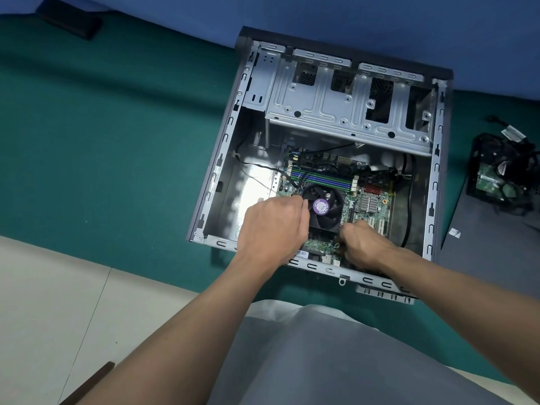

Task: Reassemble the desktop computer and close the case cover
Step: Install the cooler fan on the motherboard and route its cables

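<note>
An open desktop case (222, 159) lies on its side on the green mat, its silver drive cage (347, 112) at the far end. Inside sits the green motherboard (371, 200) with a black CPU cooler fan (324, 211) that bears a purple sticker. My left hand (274, 229) grips the fan's left side, fingers curled around its edge. My right hand (362, 244) is curled at the fan's near right corner; its fingertips are hidden, so I cannot tell what it pinches. The dark grey case cover (491, 247) lies flat to the right of the case.
A black power supply with a cable bundle (505, 168) rests on the cover's far end. A black box (70, 19) sits at the far left near the blue wall. White floor tiles lie beyond the mat's near left edge (58, 287).
</note>
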### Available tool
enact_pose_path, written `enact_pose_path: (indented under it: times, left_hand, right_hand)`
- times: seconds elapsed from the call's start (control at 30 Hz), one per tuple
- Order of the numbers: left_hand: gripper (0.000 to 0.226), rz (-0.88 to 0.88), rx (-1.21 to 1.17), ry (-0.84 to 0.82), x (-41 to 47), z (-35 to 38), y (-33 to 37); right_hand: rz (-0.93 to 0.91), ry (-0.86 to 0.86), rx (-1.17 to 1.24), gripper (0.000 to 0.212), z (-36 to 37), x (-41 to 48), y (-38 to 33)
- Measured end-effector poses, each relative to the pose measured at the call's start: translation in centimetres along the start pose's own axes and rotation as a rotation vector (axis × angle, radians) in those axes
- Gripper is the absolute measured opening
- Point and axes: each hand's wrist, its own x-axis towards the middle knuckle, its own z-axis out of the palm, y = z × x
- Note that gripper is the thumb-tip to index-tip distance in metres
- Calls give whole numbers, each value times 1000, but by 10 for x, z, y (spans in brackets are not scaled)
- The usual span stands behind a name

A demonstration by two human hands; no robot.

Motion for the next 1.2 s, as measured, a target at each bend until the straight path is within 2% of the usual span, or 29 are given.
enact_pose_path:
  times: [0.2,0.37,0.63,0.9,1.13,1.2]
  left_hand:
    - [29,3,-8,-1,0,0,0]
    - [29,6,-16,9,0,1,0]
    - [30,-2,-16,32,-1,3,-1]
    - [31,-17,-7,23,-1,4,-1]
    - [30,-27,-19,-12,-2,4,-1]
    - [31,-36,-7,-31,-2,4,-2]
  right_hand:
    - [37,28,11,20,0,0,-3]
    - [40,39,20,29,3,4,1]
    - [41,14,108,19,4,4,4]
    - [97,32,205,19,4,7,3]
    - [69,86,60,27,-1,-4,-1]
    - [23,129,26,21,-11,-16,0]
